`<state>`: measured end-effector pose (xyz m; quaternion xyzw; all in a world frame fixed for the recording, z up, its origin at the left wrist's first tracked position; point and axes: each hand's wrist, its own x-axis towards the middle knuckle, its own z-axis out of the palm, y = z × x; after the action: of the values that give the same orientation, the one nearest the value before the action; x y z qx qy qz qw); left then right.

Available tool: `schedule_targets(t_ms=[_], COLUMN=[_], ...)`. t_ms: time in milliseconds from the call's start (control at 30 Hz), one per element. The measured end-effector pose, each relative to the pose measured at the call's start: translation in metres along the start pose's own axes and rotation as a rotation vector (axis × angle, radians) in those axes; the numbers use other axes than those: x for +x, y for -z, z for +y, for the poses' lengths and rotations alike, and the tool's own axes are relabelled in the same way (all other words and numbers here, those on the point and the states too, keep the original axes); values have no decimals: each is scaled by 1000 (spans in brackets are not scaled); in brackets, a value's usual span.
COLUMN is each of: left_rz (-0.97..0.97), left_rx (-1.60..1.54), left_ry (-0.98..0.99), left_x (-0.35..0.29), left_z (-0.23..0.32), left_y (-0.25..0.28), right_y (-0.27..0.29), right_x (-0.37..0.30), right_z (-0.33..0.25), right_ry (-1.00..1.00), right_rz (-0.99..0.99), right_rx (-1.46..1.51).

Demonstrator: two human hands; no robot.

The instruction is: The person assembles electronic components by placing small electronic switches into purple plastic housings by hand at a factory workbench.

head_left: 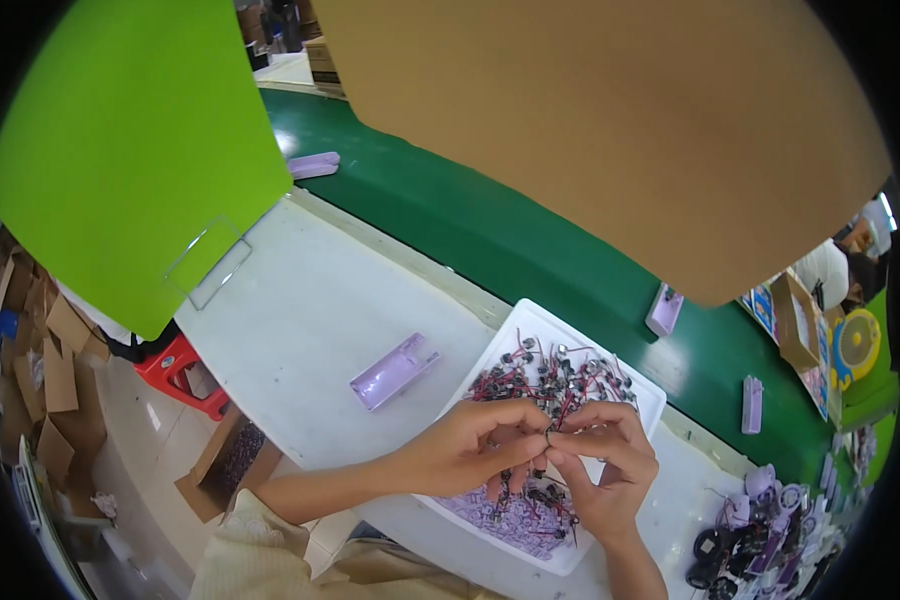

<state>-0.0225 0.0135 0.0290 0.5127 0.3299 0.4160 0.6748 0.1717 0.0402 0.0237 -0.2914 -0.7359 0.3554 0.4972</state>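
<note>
My left hand (500,443) and my right hand (602,465) meet over a white tray (652,397). Fingertips of both hands pinch a small dark part with wire, too small to make out fully. Beneath them the tray holds a heap of small black components with red wires (590,378), and many little purple plastic pieces (500,520) fill its near end. To the left of the tray, a purple plastic housing (395,372) lies on the white table (300,330).
A green conveyor belt (450,210) crosses behind the table, carrying purple housings (666,310). Black and purple parts (770,540) are piled at the right. A green board (140,150) and a brown board (610,120) stand ahead. A red stool (182,378) and cardboard boxes (60,370) are on the left.
</note>
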Motion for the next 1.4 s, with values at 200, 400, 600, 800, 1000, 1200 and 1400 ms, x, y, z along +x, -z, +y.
schedule_targets(t_ms=[200,400,600,800,1000,1200,1400], left_rz=[154,262,245,436,410,245,212], left_rx=[193,393,632,1304,1065,640,617], left_ry=[-20,-186,-244,-276,75,325,253], left_x=[-2,-1,-6,-17,-39,-34,-38], left_z=[7,1,2,31,16,8,3], left_y=[2,8,19,93,155,153,155], right_y=[-14,-26,-22,-31,-83,-123,-137], right_x=[9,23,27,42,60,69,69], right_z=[8,0,11,17,34,45,50], right_ry=[-117,-479,-508,-646,-520,-237,-267], right_rz=[37,150,-63,-132,-267,-313,-346], right_rx=[112,562,516,218,141,-274,-382])
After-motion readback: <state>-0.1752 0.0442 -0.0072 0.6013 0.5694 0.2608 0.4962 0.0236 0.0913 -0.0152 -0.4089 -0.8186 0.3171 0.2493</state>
